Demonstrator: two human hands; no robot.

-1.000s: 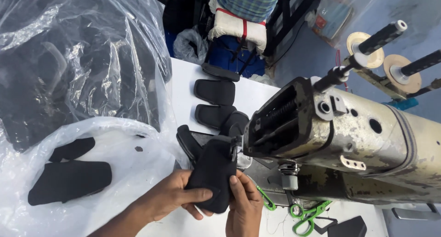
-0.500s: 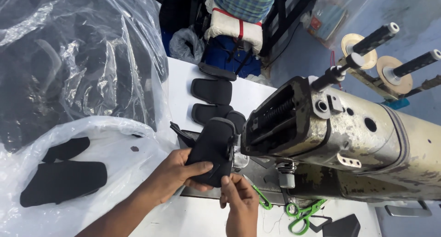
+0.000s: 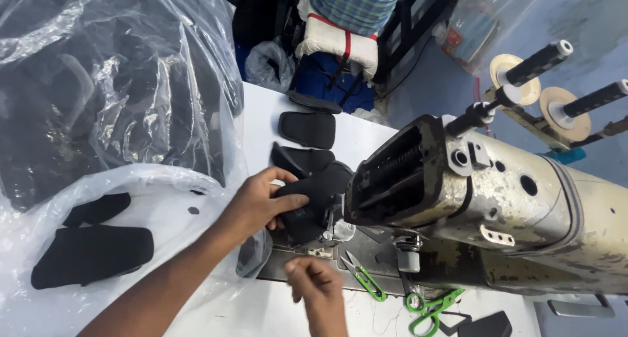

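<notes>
A: Start at the left. What lies there?

B: A clear bag (image 3: 118, 95) stuffed with dark pieces, far left. Nearer, 2 black pads (image 3: 91, 255) lie on white plastic sheet (image 3: 163, 200), well apart from the hands.

A: And the left hand (image 3: 255, 203)?

B: It reaches in from the near left and is closed around a black piece (image 3: 314, 196), thumb on top, fingers under. The piece sits right at the head of the sewing machine (image 3: 471, 206), touching or just beside its left end, over the needle area.

A: How does the piece lie?

B: Its long axis runs roughly left to right, tilted up toward the far right, from the hand toward the machine. So the piece lies just right of the left hand, already in its hold.

A: The right hand (image 3: 314, 281)?

B: Near the bottom edge, below the piece and apart from it. Fingers curled narrow and pinched together; I cannot tell whether they hold thread or nothing. The left hand is plainly the nearer 1.

A: Further right?

B: Green snips (image 3: 363, 278) just right of the right hand, green scissors (image 3: 428, 307) beyond. On the far side, 2 more black pieces (image 3: 307, 129) lie on the table (image 3: 261, 115). Spool pins (image 3: 556, 56) stand at the far right.
</notes>
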